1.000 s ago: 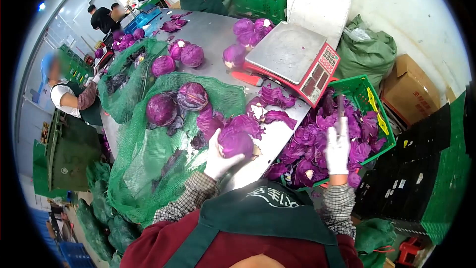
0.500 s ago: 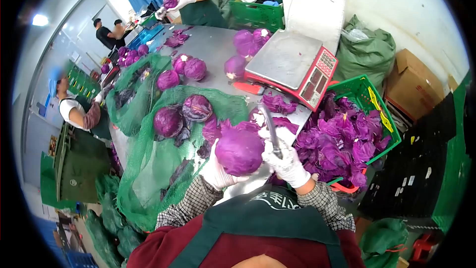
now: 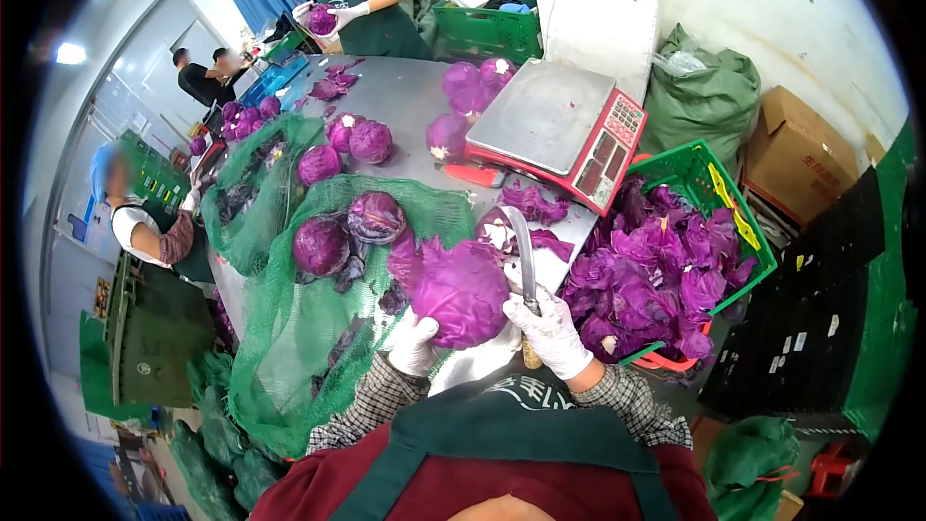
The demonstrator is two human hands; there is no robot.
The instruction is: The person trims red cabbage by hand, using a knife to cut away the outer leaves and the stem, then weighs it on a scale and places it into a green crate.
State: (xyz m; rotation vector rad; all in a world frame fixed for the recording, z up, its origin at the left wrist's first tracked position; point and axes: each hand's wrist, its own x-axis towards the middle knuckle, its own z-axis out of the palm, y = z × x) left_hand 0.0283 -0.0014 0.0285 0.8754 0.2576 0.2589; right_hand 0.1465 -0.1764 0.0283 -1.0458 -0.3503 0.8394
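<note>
In white-gloved fingers, my left hand point(image 3: 413, 344) grips a red cabbage point(image 3: 459, 291) from its lower left side, close in front of my apron. A loose outer leaf stands up at the cabbage's top. My right hand point(image 3: 552, 333), gloved too, is closed round a curved knife point(image 3: 525, 256) whose blade points up and away, just right of the cabbage. The knife's wooden handle end shows below the fist. Right behind the blade lies another cabbage point(image 3: 494, 229), partly hidden. Torn purple leaves point(image 3: 532, 203) are scattered beyond it.
A green crate point(image 3: 762, 265) heaped with cabbage leaves stands at my right, beside a red scale point(image 3: 545, 130). Green netting point(image 3: 289, 338) with cabbages point(image 3: 321, 245) covers the table's left. An orange-handled tool point(image 3: 473, 175) lies near the scale. Co-workers point(image 3: 371, 0) stand across and to the left.
The cabbage has turned in my left hand, which now sits lower at its left side. The knife's blade has swung more upright, and its wooden handle end has come into view.
</note>
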